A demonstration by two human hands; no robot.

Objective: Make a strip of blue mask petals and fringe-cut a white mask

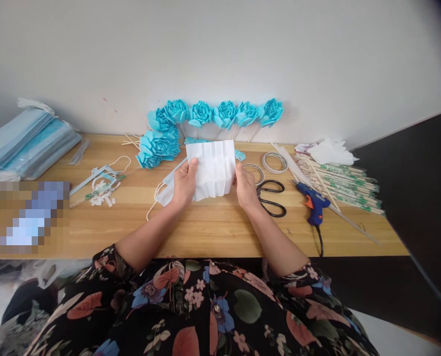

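Note:
A white pleated sheet, which looks like mask fabric with creases across it, is held up above the table between my two hands. My left hand grips its left edge, thumb on the near face. On the opposite edge, my right hand pinches the sheet, its fingertips partly hidden behind it. Under my left hand lies a light blue face mask with white ear loops. Close to my right hand are black-handled scissors, their blades hidden, and a roll of tape.
Blue paper-like flowers on sticks lean along the wall. Stacked masks, white scraps and a blurred-out object occupy the left. A second tape roll, blue glue gun and wrapped sticks lie on the right.

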